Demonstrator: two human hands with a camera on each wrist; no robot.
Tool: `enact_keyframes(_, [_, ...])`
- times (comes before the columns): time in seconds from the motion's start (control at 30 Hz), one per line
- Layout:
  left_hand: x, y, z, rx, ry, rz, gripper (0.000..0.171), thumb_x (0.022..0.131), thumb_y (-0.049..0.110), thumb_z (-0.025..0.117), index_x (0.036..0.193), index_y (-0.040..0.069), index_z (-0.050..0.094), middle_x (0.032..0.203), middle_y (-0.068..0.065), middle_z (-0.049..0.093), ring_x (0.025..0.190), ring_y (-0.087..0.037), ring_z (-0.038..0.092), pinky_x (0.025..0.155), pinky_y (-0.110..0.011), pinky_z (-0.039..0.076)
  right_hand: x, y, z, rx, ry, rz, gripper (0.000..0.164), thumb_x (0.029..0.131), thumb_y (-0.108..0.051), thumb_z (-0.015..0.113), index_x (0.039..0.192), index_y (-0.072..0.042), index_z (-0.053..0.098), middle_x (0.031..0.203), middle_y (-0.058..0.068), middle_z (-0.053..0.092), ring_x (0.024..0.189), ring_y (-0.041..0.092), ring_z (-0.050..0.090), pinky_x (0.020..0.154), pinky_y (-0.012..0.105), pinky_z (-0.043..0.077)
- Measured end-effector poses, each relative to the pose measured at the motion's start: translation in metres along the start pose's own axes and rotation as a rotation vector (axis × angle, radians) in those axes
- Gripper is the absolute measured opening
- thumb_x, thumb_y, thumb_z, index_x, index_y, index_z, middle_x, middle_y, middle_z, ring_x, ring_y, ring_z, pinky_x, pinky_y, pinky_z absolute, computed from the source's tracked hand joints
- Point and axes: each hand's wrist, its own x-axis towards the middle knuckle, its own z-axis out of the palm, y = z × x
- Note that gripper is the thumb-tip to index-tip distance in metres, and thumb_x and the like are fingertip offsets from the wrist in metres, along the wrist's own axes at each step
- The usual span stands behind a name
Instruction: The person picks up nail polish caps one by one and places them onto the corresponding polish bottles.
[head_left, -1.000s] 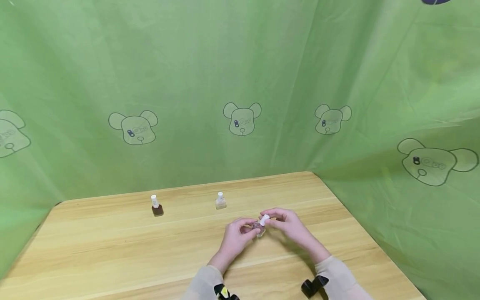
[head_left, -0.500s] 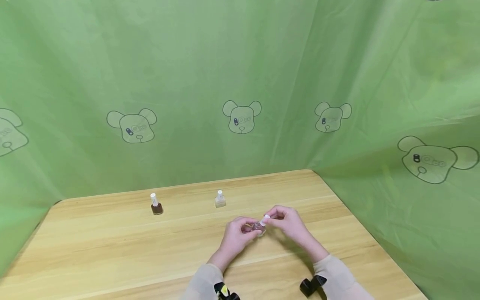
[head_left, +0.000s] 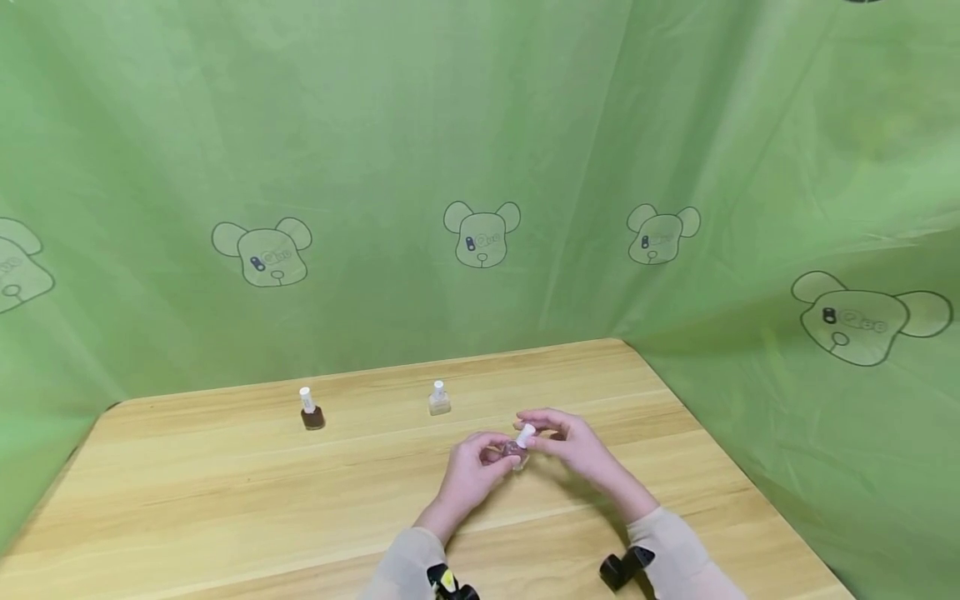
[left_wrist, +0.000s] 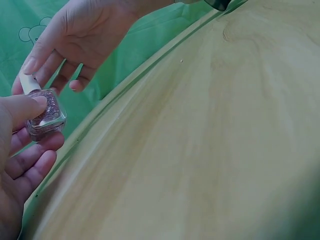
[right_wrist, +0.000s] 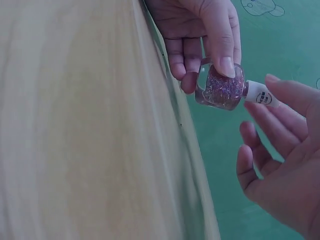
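Note:
My left hand pinches a small square glass bottle of glittery purple-pink nail polish, its thumb on one face and the fingers behind. The bottle is tilted, its white cap pointing toward my right hand. Thumb and index finger of the right hand pinch that cap, while its other fingers are spread loosely apart. The cap sits at the bottle's neck, and a small dark mark is printed on it. Both hands are held over the right half of the table.
A dark nail polish bottle with a white cap stands at the table's back left. Farther right stands a clear bottle, also white-capped. Green curtains with bear heads surround the wooden table at the back and sides.
The right fingers closed in over the cap half a second ago and have now loosened outward, so more of the cap shows. The left hand keeps its hold on the bottle.

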Motion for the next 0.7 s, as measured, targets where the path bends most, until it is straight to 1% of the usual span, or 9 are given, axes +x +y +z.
enact_keyframes(0.07, [0.0001, 0.0002, 0.0, 0.005, -0.004, 0.001, 0.027, 0.081, 0.019, 0.078, 0.103, 0.006, 0.072, 0.1, -0.012, 0.071, 0.079, -0.011, 0.067, 0.069, -0.015, 0.055, 0.0, -0.0003, -0.0008, 0.035, -0.026, 0.01, 0.045, 0.09, -0.018, 0.068, 0.129, 0.0, 0.058, 0.128, 0.019, 0.064, 0.106, 0.011, 0.065, 0.087, 0.023, 0.053])
enact_keyframes(0.17, [0.0003, 0.0, 0.0, 0.016, -0.011, 0.001, 0.027, 0.081, 0.02, 0.078, 0.104, 0.007, 0.072, 0.1, -0.011, 0.071, 0.079, -0.011, 0.067, 0.069, -0.015, 0.054, -0.0008, -0.0011, -0.0019, 0.057, -0.047, 0.022, 0.043, 0.09, -0.021, 0.068, 0.127, 0.0, 0.06, 0.128, 0.019, 0.063, 0.11, 0.013, 0.065, 0.092, 0.02, 0.051])
enact_keyframes(0.3, [0.0001, 0.0003, -0.0002, 0.018, -0.02, -0.006, 0.028, 0.081, 0.02, 0.078, 0.104, 0.007, 0.072, 0.1, -0.01, 0.071, 0.078, -0.009, 0.065, 0.068, -0.016, 0.054, -0.0009, -0.0013, -0.0026, 0.035, -0.031, 0.021, 0.037, 0.09, -0.022, 0.068, 0.119, 0.0, 0.065, 0.123, 0.019, 0.066, 0.106, 0.01, 0.066, 0.091, 0.02, 0.05])
enact_keyframes(0.43, [-0.0006, 0.0022, -0.0006, 0.019, -0.026, -0.001, 0.029, 0.08, 0.019, 0.079, 0.104, 0.006, 0.072, 0.099, -0.011, 0.07, 0.076, -0.006, 0.063, 0.067, -0.016, 0.054, -0.0008, -0.0009, -0.002, 0.012, 0.007, 0.026, 0.031, 0.088, -0.018, 0.07, 0.112, 0.002, 0.066, 0.114, 0.021, 0.069, 0.094, 0.005, 0.067, 0.087, 0.021, 0.052])
enact_keyframes(0.47, [-0.0009, 0.0027, -0.0006, 0.021, -0.027, 0.003, 0.029, 0.08, 0.019, 0.079, 0.104, 0.006, 0.072, 0.098, -0.011, 0.07, 0.076, -0.005, 0.062, 0.066, -0.016, 0.054, -0.0008, -0.0013, -0.0015, 0.006, 0.023, 0.035, 0.03, 0.087, -0.017, 0.071, 0.11, 0.002, 0.067, 0.11, 0.021, 0.071, 0.091, 0.005, 0.067, 0.085, 0.021, 0.052])
enact_keyframes(0.6, [-0.0015, 0.0034, -0.0002, 0.036, -0.028, 0.024, 0.029, 0.079, 0.017, 0.08, 0.103, 0.004, 0.072, 0.097, -0.011, 0.069, 0.074, -0.004, 0.061, 0.066, -0.016, 0.054, -0.001, -0.0033, 0.0015, -0.015, 0.102, 0.089, 0.027, 0.082, -0.017, 0.076, 0.101, 0.001, 0.069, 0.094, 0.016, 0.073, 0.082, 0.017, 0.068, 0.078, 0.024, 0.053])
enact_keyframes(0.7, [-0.0017, 0.0024, 0.0001, 0.043, -0.027, 0.036, 0.028, 0.078, 0.017, 0.08, 0.102, 0.004, 0.072, 0.096, -0.01, 0.069, 0.074, -0.002, 0.06, 0.066, -0.016, 0.054, -0.0008, -0.0041, 0.0044, -0.018, 0.158, 0.113, 0.026, 0.079, -0.016, 0.079, 0.095, 0.002, 0.068, 0.086, 0.013, 0.072, 0.076, 0.018, 0.065, 0.072, 0.024, 0.051])
